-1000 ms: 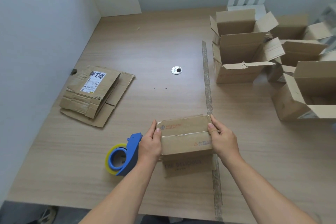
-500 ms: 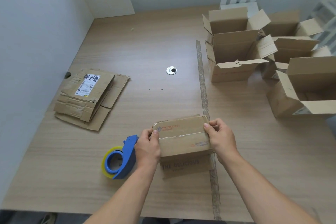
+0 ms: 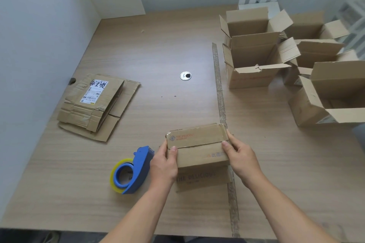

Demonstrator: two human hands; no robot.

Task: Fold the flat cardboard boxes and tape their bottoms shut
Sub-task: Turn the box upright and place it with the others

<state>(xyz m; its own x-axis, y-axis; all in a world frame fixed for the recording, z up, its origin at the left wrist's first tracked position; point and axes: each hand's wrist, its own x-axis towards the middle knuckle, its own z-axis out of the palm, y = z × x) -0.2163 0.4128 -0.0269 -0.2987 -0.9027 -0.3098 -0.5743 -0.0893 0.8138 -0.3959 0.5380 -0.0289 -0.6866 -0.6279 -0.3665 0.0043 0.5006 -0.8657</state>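
Near the front edge of the table (image 3: 158, 45), a small cardboard box (image 3: 199, 144) sits with its two flaps folded shut on top. The left hand (image 3: 165, 163) has a grip on one end and the right hand (image 3: 240, 156) on the other, thumbs laid over the flaps. Just left of the box lies a blue tape dispenser (image 3: 134, 171), touching the left hand. Farther left of the box is a pile of flat cardboard (image 3: 94, 104); beyond it to the right stand open boxes (image 3: 254, 55).
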